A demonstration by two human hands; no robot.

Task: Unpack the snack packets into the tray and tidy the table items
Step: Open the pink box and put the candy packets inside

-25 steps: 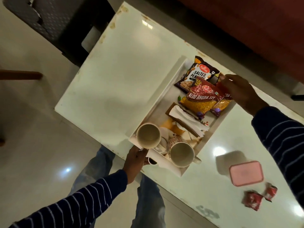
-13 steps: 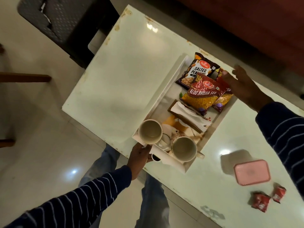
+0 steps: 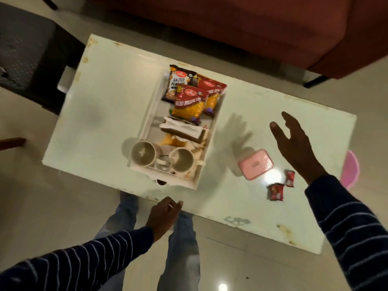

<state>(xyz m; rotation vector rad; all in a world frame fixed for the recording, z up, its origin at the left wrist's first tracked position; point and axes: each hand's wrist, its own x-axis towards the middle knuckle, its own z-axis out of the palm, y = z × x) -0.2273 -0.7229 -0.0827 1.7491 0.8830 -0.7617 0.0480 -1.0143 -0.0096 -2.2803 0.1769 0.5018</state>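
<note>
A white tray [image 3: 149,114] sits on the white table [image 3: 109,97]. At its far end lie three snack packets: a dark salted-peanuts packet [image 3: 178,80] and two red-and-yellow packets [image 3: 190,103]. Behind the packets are napkins on a brown holder [image 3: 181,130], and two empty mugs [image 3: 142,153] stand at the near end. My right hand [image 3: 294,141] hovers with fingers spread above the table, right of the tray, holding nothing. My left hand [image 3: 164,215] hangs loosely curled just off the table's near edge, empty.
A pink lidded box [image 3: 255,164] and two small red sachets [image 3: 276,192] lie on the table right of the tray. A pink object [image 3: 349,172] shows at the table's right end. A red sofa [image 3: 252,28] runs behind the table, a dark chair [image 3: 31,53] at left.
My left hand let go of the tray's near end and dropped below the table edge. My right hand left the snack packets and swung right, above the pink box. The view shifted.
</note>
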